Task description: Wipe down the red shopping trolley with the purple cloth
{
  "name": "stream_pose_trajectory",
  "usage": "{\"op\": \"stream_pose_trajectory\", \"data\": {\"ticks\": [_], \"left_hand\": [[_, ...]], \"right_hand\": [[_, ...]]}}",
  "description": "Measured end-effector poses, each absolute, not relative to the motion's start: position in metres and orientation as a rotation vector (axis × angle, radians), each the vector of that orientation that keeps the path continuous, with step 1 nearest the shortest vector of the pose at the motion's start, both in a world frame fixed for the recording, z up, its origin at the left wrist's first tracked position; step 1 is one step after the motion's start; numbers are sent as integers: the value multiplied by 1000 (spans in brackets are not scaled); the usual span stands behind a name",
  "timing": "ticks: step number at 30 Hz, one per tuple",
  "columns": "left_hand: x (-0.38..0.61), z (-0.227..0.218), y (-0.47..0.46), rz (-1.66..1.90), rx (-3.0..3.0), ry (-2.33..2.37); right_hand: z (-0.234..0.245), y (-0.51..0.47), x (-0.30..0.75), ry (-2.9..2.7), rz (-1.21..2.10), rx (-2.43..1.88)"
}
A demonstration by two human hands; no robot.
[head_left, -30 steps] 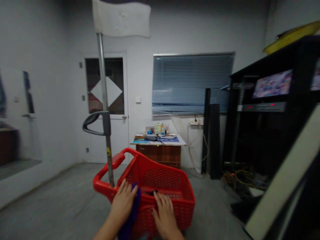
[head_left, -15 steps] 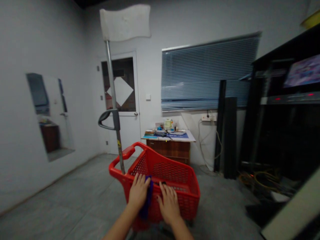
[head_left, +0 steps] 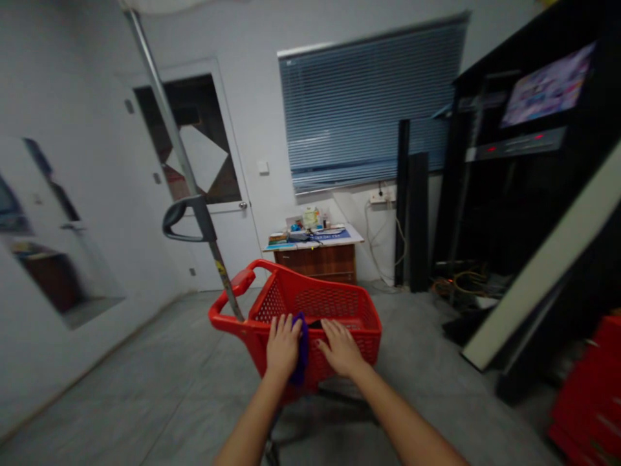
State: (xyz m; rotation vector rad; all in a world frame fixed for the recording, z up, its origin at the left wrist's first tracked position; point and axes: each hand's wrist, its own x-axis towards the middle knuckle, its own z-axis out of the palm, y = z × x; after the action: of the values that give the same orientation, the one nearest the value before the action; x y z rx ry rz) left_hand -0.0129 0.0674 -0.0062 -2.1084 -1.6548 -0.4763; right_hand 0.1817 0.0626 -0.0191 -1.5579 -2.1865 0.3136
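Observation:
A red plastic shopping cart (head_left: 334, 299) with perforated basket walls stands in front of me. My left hand (head_left: 283, 348) is closed at its near rim on a purple cloth (head_left: 301, 353), which hangs down the cart's outer side. Just to the right, my right hand (head_left: 341, 349) grips the same rim, its fingers over the top edge and its thumb on the outer side. A dark object (head_left: 315, 324) shows partly inside the basket between my hands. From the cart's handle end rises a metal pole (head_left: 167, 116) with a grey loop handle (head_left: 187, 219).
Beyond the cart, a wooden desk (head_left: 315, 259) with clutter stands against the wall, right of a white door (head_left: 223, 246). Dark panels (head_left: 418, 223), cables (head_left: 466, 283) and a leaning pale board (head_left: 543, 259) are on the right. A red cabinet (head_left: 589, 388) stands at lower right.
My view has turned right and down, bringing the red cabinet into sight. Both hands remain on the cart's rim, the left one still with the purple cloth.

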Motion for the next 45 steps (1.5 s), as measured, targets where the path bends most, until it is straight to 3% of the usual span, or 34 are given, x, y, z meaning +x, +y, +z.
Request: {"op": "stream_pose_trajectory", "data": {"ticks": [5, 13, 21, 29, 38, 45], "left_hand": [[-34, -7, 63, -528, -1949, -1730], [41, -26, 67, -552, -2157, -1754], [-23, -14, 73, -567, -1901, -1848], [28, -29, 68, -546, -2148, -1783], [-28, -11, 76, -583, -1991, -1851], [47, -37, 73, -605, -2179, -1735]], "right_hand": [[-32, 58, 202, -2188, 272, -1601], [-35, 55, 185, -2139, 196, -1661], [-40, 56, 181, -2160, 181, -1661], [-34, 55, 175, -2287, 256, -1528], [-62, 47, 221, -2116, 188, -1682], [-61, 47, 203, -2088, 163, -1678]]}}
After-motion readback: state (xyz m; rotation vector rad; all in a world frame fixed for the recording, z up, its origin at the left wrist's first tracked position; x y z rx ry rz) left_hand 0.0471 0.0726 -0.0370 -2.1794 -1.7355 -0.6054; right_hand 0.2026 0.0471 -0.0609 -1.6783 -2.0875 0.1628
